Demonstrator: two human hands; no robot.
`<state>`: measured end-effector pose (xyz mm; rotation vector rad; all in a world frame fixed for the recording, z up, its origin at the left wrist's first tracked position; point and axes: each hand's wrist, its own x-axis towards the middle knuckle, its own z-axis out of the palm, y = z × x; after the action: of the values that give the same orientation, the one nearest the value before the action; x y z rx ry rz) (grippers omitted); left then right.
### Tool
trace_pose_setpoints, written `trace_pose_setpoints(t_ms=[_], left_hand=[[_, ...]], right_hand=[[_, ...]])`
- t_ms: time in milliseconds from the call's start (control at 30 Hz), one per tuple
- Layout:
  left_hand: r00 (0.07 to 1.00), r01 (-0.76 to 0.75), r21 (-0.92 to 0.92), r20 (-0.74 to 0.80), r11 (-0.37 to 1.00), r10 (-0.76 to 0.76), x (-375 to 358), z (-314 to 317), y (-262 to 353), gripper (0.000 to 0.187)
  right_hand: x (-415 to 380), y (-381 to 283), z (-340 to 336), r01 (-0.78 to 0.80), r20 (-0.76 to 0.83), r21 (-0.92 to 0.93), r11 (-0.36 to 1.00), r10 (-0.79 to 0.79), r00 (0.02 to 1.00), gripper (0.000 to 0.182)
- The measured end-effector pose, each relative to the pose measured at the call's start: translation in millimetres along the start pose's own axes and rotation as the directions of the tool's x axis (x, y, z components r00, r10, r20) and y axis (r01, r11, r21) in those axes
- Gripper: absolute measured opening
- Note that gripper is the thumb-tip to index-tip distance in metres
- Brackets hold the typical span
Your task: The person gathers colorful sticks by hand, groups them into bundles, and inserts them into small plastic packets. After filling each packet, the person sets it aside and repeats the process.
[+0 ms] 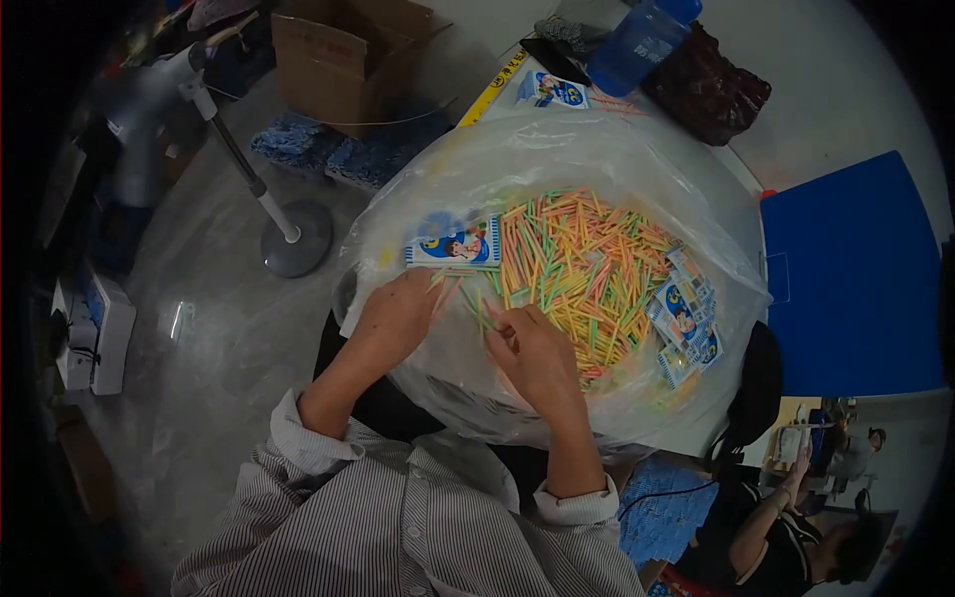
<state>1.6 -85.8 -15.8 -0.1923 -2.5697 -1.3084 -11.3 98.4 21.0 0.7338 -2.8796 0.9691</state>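
A large clear plastic bag lies spread open before me, with a heap of thin pastel sticks in it, coloured yellow, orange, pink and green. My left hand is curled at the heap's left side, with a few pink and green sticks showing at its fingertips. My right hand has thumb and forefinger pinched at the near edge of the heap, beside some green sticks; its fingertips partly hide what they hold. A blue-and-white printed packet lies just beyond my left hand. Several similar packets lie on the heap's right side.
A blue water jug, a dark red bag and another packet are at the table's far end. A blue panel stands right. Leftward are a stand's round base and a cardboard box. Another person sits lower right.
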Motion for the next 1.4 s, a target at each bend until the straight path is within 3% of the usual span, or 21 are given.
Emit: trace_pose_setpoints(t_ms=[67, 300, 400, 467, 500, 567, 600, 667, 700, 767, 800, 867, 933, 1000, 1033, 1067, 1100, 1133, 1200, 1333, 1400], left_hand=[[0.994, 0.074, 0.377, 0.047, 0.923, -0.099, 2, 7, 3, 0.020], [0.968, -0.047, 0.442, 0.242, 0.896, -0.068, 12, 14, 5, 0.024], [0.961, -0.148, 0.376, 0.275, 0.915, 0.042, 25, 11, 3, 0.024], [0.927, -0.037, 0.168, 0.373, 0.985, -0.029, 38, -2, 10, 0.026], [0.924, -0.040, 0.167, 0.381, 0.985, -0.027, 44, -8, 18, 0.026], [0.866, 0.257, -0.143, 0.472, 0.956, -0.162, 54, -13, 34, 0.027], [0.866, 0.256, -0.141, 0.474, 0.956, -0.162, 56, -10, 36, 0.027], [0.711, 0.613, -0.385, 0.650, 0.690, -0.270, 59, -1, 35, 0.027], [0.711, 0.612, -0.383, 0.651, 0.692, -0.268, 58, 7, 32, 0.027], [0.742, 0.666, -0.636, 0.618, 0.389, -0.260, 54, 24, 26, 0.023], [0.741, 0.667, -0.634, 0.621, 0.390, -0.258, 53, 26, 26, 0.023], [0.691, 0.715, -0.673, 0.640, 0.188, -0.337, 48, 29, 27, 0.021], [0.725, 0.671, -0.731, 0.610, 0.124, -0.321, 40, 35, 21, 0.020], [0.757, 0.621, -0.782, 0.581, 0.052, -0.300, 33, 41, 19, 0.019], [0.770, 0.594, -0.804, 0.561, 0.022, -0.302, 31, 44, 19, 0.020], [0.785, 0.565, -0.825, 0.540, -0.007, -0.302, 31, 47, 20, 0.020], [0.792, 0.558, -0.830, 0.537, -0.011, -0.291, 31, 50, 24, 0.020], [0.787, 0.558, -0.829, 0.544, -0.043, -0.291, 32, 52, 29, 0.022], [0.790, 0.547, -0.834, 0.542, -0.070, -0.285, 35, 57, 36, 0.024], [0.782, 0.584, -0.812, 0.568, -0.018, -0.257, 41, 61, 53, 0.025], [0.787, 0.577, -0.817, 0.554, 0.003, -0.272, 41, 60, 54, 0.025]], right_hand=[[-4, 5, -8, -0.026, -0.013, 0.006, 1.000, 0.026, 1.000, 0.011], [-17, 23, -16, -0.079, -0.056, 0.004, 0.997, 0.079, 0.995, 0.012], [-18, 25, -21, -0.106, -0.094, 0.043, 0.993, 0.110, 0.990, 0.014], [-19, 29, -24, -0.135, -0.085, 0.031, 0.990, 0.137, 0.987, 0.014], [-21, 30, -26, -0.157, -0.067, 0.014, 0.987, 0.158, 0.985, 0.015], [-19, 29, -24, -0.144, -0.065, 0.018, 0.989, 0.145, 0.987, 0.016], [-18, 27, -21, -0.124, -0.062, 0.023, 0.992, 0.125, 0.990, 0.017], [-14, 17, -16, -0.090, -0.076, -0.059, 0.994, 0.085, 0.993, 0.018], [-13, 13, -14, -0.057, -0.080, -0.144, 0.988, 0.046, 0.996, 0.018], [-10, 13, -10, -0.086, -0.072, -0.191, 0.978, 0.074, 0.995, 0.019], [-8, 15, -9, -0.110, -0.060, -0.237, 0.965, 0.099, 0.993, 0.020], [-6, 27, -12, -0.091, -0.061, -0.203, 0.975, 0.080, 0.995, 0.020], [0, 44, -17, -0.066, -0.071, -0.172, 0.983, 0.054, 0.996, 0.019], [4, 55, -22, -0.052, -0.114, -0.006, 0.999, 0.051, 0.992, 0.017], [4, 57, -24, -0.051, -0.114, -0.015, 0.999, 0.049, 0.992, 0.017], [5, 55, -27, -0.212, -0.064, 0.276, 0.937, 0.238, 0.969, 0.015], [6, 54, -32, -0.352, 0.035, 0.532, 0.770, 0.395, 0.918, 0.014], [9, 48, -36, -0.345, 0.026, 0.522, 0.780, 0.390, 0.921, 0.014], [15, 35, -38, -0.341, 0.079, 0.776, 0.531, 0.456, 0.887, 0.013], [26, 24, -27, -0.290, -0.020, 0.735, 0.613, 0.447, 0.894, 0.011], [26, 33, -18, -0.083, -0.341, 0.303, 0.949, 0.189, 0.921, 0.017]])
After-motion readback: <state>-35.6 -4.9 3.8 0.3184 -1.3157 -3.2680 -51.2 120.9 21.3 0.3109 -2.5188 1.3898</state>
